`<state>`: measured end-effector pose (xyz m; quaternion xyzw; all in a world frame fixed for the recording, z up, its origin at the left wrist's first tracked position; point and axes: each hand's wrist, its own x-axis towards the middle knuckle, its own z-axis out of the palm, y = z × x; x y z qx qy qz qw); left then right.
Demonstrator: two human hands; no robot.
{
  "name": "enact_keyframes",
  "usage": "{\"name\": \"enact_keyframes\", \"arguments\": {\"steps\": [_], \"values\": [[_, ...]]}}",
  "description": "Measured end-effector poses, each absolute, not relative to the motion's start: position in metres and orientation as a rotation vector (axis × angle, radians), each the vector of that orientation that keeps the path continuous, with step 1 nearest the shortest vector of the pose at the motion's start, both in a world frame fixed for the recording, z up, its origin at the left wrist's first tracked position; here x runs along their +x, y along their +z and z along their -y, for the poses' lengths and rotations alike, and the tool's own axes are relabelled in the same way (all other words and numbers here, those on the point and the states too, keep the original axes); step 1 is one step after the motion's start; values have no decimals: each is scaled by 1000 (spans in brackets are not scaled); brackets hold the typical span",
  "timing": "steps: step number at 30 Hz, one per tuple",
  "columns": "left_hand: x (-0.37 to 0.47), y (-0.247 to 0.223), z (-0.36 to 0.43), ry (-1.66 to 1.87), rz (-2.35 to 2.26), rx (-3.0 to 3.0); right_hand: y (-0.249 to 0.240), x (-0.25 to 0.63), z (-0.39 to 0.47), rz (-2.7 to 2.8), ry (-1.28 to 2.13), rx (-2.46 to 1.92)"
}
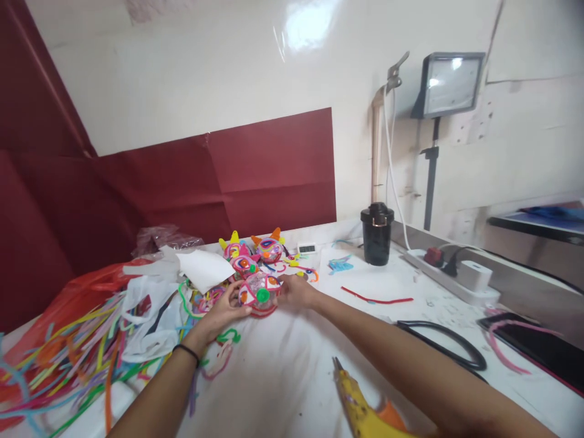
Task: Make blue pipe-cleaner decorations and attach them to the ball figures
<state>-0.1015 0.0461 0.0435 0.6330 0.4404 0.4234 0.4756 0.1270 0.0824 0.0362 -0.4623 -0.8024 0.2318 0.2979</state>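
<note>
Both hands hold a clear round craft figure (pixel 255 285) with pink-rimmed orange eyes, a green round nose and a red pipe-cleaner edge below. My left hand (pixel 224 315) grips its left side, thumb along the bottom. At its right side are the curled fingers of my right hand (pixel 294 291), partly hidden behind the wrist. Right behind it stand similar figures, one with a green nose (pixel 244 266) and one with orange ears (pixel 269 248). Below my right forearm lies a yellow glue gun (pixel 353 398), its tip pointing away from me.
A heap of colourful pipe cleaners (pixel 86 347) and a white plastic bag (pixel 152 316) cover the left side. To the right are a red pipe cleaner (pixel 376 298), black-handled scissors (pixel 449 340), a black cup (pixel 378 237), a power strip (pixel 444 280) and a phone (pixel 538 353).
</note>
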Motion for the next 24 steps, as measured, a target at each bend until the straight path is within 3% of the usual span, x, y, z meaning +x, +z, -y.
{"name": "enact_keyframes", "arguments": {"steps": [10,24], "values": [[-104,43,-34,972,-1049,1617,39,146,-79,2177,622,-1276],[-142,68,-8,1324,-1359,1713,35,159,-65,2234,627,-1206]]}}
